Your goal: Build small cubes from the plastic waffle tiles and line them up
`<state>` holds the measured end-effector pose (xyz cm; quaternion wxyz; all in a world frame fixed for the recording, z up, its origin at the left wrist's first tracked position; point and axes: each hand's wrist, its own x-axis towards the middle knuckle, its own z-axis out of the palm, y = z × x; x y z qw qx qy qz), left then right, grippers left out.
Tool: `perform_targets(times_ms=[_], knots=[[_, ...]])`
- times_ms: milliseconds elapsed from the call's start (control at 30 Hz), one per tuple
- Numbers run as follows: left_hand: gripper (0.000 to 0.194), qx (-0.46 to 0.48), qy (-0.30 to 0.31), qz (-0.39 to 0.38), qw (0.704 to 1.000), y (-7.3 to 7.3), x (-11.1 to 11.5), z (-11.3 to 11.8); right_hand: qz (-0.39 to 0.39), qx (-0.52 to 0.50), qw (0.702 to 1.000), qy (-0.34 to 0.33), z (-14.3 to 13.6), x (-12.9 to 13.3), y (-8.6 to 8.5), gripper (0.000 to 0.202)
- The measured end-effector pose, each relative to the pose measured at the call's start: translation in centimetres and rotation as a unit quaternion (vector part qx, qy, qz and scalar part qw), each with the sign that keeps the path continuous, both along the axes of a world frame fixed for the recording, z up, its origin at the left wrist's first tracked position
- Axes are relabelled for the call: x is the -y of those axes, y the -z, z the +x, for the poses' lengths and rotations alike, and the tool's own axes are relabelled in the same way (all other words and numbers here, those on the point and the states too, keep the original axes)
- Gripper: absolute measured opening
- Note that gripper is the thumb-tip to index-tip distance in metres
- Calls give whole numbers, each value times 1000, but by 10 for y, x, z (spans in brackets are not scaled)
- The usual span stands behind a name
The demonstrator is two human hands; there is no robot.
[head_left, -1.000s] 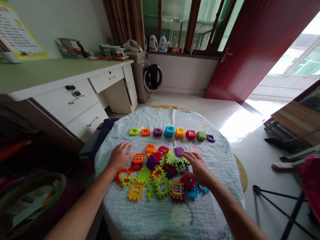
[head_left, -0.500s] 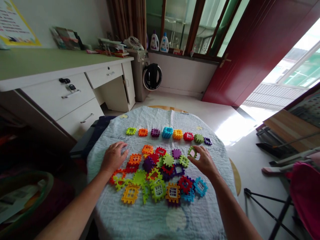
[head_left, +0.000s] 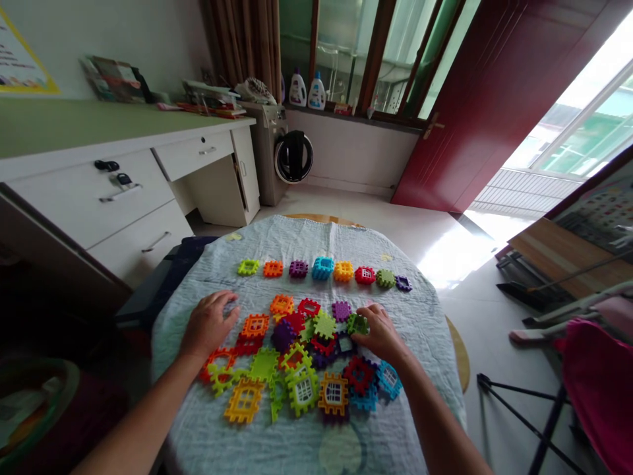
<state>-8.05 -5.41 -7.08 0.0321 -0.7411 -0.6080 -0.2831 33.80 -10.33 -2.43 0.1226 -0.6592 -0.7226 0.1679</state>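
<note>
My right hand point(head_left: 380, 331) is at the right side of the pile, thumb and fingers closed on a green toothed building block point(head_left: 357, 323). Whether a second green piece lies under it I cannot tell. Close by are a purple block point(head_left: 341, 311) and a light green block point(head_left: 324, 325). My left hand point(head_left: 210, 322) rests over the cloth left of the pile, fingers curved and thumb apart, holding nothing. An orange window block point(head_left: 255, 326) is nearest to it. Red, yellow, blue and purple pieces overlap in the pile.
A row of several small blocks, including a blue stack point(head_left: 323, 268), lies beyond the pile. A pale cloth point(head_left: 277, 442) covers the round table. A desk point(head_left: 133, 132) stands left, a washing machine point(head_left: 271, 152) behind, and a black stand point(head_left: 519, 389) right.
My right hand has moved left and nearer with the green block, to where another green block lay. My left hand stays by the pile. The view has shifted slightly.
</note>
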Motion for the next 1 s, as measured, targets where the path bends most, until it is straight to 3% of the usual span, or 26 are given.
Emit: perform_targets(times_ms=[133,367,533,700,867,1000], knots=[[30,5,5,0,1000,3,-2,-2,-18,1,1000,-6,-3,3,-5,55],[31,12,8,2,1000,6,-3,-5,-7,-8,1000,-13,-10,2,-8,37],[31,12,13,0,1000,5,-3,-6,39,-59,998,0,11,-7,-2,40],[31,18,12,1,1000,6,-4,-7,76,-22,997,23,57,-35,-5,45],[32,24,10,0,1000,10,-5,-10,63,78,992,80,90,-78,-29,50],[31,30,8,-4,1000,10,-5,-11,31,128,988,86,102,-109,-41,52]])
